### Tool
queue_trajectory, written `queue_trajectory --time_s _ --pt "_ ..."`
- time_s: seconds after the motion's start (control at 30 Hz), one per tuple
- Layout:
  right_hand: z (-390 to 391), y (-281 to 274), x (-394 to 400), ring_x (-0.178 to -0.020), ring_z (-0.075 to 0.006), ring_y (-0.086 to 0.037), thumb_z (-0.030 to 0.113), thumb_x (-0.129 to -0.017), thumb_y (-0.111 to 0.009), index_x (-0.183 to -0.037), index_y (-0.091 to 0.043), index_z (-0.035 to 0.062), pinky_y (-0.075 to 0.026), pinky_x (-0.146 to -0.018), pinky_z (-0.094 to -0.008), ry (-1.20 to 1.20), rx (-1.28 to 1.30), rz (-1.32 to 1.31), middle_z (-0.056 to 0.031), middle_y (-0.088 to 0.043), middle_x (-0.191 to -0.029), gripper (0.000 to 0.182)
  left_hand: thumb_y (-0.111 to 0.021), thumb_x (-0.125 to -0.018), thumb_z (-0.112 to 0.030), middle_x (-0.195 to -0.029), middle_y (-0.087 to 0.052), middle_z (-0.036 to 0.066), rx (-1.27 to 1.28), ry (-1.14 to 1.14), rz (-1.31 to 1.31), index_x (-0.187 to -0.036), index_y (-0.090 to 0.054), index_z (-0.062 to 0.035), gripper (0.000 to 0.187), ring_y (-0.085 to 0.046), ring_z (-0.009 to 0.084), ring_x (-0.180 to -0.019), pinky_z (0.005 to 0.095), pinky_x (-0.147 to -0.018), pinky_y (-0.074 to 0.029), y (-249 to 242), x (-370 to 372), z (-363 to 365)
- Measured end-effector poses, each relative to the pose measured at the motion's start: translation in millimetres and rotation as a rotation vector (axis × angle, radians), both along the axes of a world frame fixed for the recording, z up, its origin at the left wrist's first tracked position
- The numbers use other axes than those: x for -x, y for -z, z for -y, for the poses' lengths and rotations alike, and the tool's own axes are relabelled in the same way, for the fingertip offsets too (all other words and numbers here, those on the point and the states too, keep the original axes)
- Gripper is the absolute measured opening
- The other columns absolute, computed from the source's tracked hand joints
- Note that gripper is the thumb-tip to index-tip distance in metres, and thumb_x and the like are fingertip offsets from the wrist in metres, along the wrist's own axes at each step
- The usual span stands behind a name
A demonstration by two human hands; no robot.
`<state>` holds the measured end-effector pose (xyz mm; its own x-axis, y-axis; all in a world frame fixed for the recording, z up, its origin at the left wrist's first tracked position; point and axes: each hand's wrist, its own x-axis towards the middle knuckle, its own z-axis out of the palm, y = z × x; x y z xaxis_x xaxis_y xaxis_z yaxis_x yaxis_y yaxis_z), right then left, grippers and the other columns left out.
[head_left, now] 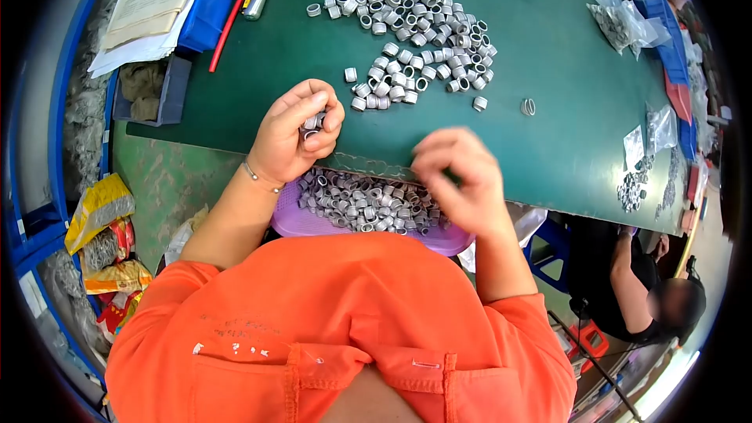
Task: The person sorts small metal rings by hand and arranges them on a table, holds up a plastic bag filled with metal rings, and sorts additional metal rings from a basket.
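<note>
My left hand [301,125] is closed round a few small grey metal rings [315,122], held above the table's near edge. My right hand [458,168] is over the edge further right, its fingers bent and blurred by motion; whether anything is between them cannot be made out. Below and between the hands, a purple tray [294,219] on my lap holds many metal rings [368,202]. A large pile of similar rings [427,19] lies on the green table [548,141]. One thinner-looking ring [528,106] lies apart on the right.
At the back left are a blue bin [215,8], papers [153,0], a red pen [227,35] and a grey box [174,90]. Plastic bags of parts [627,23] lie on the right. A co-worker [627,282] sits at the lower right.
</note>
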<state>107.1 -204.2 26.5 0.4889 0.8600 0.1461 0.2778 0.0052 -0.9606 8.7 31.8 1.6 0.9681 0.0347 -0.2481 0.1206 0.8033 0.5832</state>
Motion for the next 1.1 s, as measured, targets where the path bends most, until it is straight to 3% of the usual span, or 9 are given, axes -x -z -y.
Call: queue_trajectory --time_s 0.07,0.13,0.2,0.27,0.3,0.4,0.53,0.77,1.1 --pt "-2.1 13.7 -14.9 -0.082 -0.0290 -0.057 0.001 -0.075 -0.066 -0.093 -0.062 -0.0012 -0.047 -0.072 -0.0349 0.556 0.129 0.573 -0.0151 -0.058 -0.090 0.018 -0.038 -0.097 -0.014 -0.076 -0.048 0.006 0.011 -0.001 0.020 -0.095 -0.050 -0.0047 0.015 -0.034 0.0036 -0.046 0.0164 -0.038 -0.025 1.3 0.1 -0.3" --pt "-6.4 19.3 -28.2 -0.080 -0.0317 -0.054 0.003 -0.075 -0.067 -0.090 -0.061 -0.0016 -0.046 -0.071 -0.0372 0.824 0.307 0.649 -0.0135 -0.057 -0.087 0.017 -0.038 -0.097 -0.014 -0.076 -0.048 0.006 0.014 0.004 0.018 -0.095 -0.050 -0.0047 0.015 -0.033 0.0036 -0.046 0.0164 -0.038 -0.024 1.8 0.5 -0.9" --pt "-3.5 24.3 -32.8 -0.078 -0.0276 -0.057 0.002 -0.076 -0.067 -0.092 -0.060 -0.0018 -0.047 -0.070 -0.0339 0.795 0.341 0.694 -0.0126 -0.058 -0.087 0.017 -0.038 -0.097 -0.014 -0.076 -0.048 0.006 0.014 0.001 0.015 -0.095 -0.050 -0.0046 0.015 -0.033 0.0036 -0.046 0.0164 -0.038 -0.024 1.9 0.2 -1.3" --pt "-2.3 17.6 -27.2 -0.076 -0.0205 -0.059 -0.002 -0.077 -0.065 -0.094 -0.060 -0.0017 -0.048 -0.070 -0.0292 0.651 0.226 0.286 -0.0119 -0.059 -0.090 0.018 -0.038 -0.097 -0.014 -0.076 -0.048 0.005 0.022 -0.003 0.022 -0.095 -0.050 -0.0048 0.015 -0.033 0.0036 -0.046 0.0164 -0.038 -0.024 1.9 1.0 -0.4" --pt "-2.9 15.8 -25.6 -0.076 -0.0205 -0.059 -0.002 -0.077 -0.065 -0.094 -0.060 -0.0017 -0.048 -0.070 -0.0292 0.648 0.224 0.288 -0.0119 -0.059 -0.090 0.018 -0.038 -0.097 -0.014 -0.076 -0.048 0.005 0.020 -0.006 0.024 -0.095 -0.050 -0.0048 0.015 -0.033 0.0036 -0.046 0.0164 -0.038 -0.024 1.4 0.3 -0.7" --pt "-2.6 12.7 -16.4 -0.083 -0.0168 -0.062 -0.010 -0.080 -0.058 -0.106 -0.058 -0.0038 -0.053 -0.075 -0.0282 0.543 -0.243 -0.647 -0.0131 -0.062 -0.103 0.027 -0.039 -0.097 -0.014 -0.076 -0.048 0.005 0.009 -0.011 0.023 -0.095 -0.050 -0.0050 0.015 -0.033 0.0037 -0.046 0.0164 -0.038 -0.024 1.6 1.3 0.1" --pt "6.7 19.3 -13.7 -0.098 -0.0241 -0.062 -0.008 -0.083 -0.056 -0.111 -0.055 -0.0048 -0.055 -0.082 -0.0304 0.350 -0.417 -1.031 -0.0168 -0.061 -0.105 0.028 -0.039 -0.097 -0.014 -0.076 -0.048 0.005 0.013 0.002 0.024 -0.096 -0.050 -0.0050 0.015 -0.034 0.0038 -0.046 0.0164 -0.038 -0.024 1.8 0.1 -0.8" --pt "7.8 22.6 -12.8 -0.094 -0.0263 -0.064 -0.001 -0.087 -0.055 -0.108 -0.056 -0.0055 -0.056 -0.079 -0.0298 0.242 -0.457 -1.275 -0.0228 -0.061 -0.106 0.022 -0.044 -0.095 -0.012 -0.076 -0.049 0.005 -0.061 0.008 0.021 -0.097 -0.051 -0.0056 0.010 -0.034 0.0036 -0.047 0.0163 -0.039 -0.025 1.7 0.8 1.8" --pt "8.0 20.3 -11.8 -0.082 -0.0238 -0.067 0.008 -0.090 -0.054 -0.102 -0.056 -0.0052 -0.058 -0.069 -0.0296 0.248 -0.443 -1.289 -0.0224 -0.064 -0.097 0.018 -0.051 -0.090 -0.007 -0.075 -0.050 0.005 -0.190 0.017 0.011 -0.097 -0.051 -0.0063 0.007 -0.036 0.0035 -0.048 0.0170 -0.041 -0.027 0.9 2.3 5.5"
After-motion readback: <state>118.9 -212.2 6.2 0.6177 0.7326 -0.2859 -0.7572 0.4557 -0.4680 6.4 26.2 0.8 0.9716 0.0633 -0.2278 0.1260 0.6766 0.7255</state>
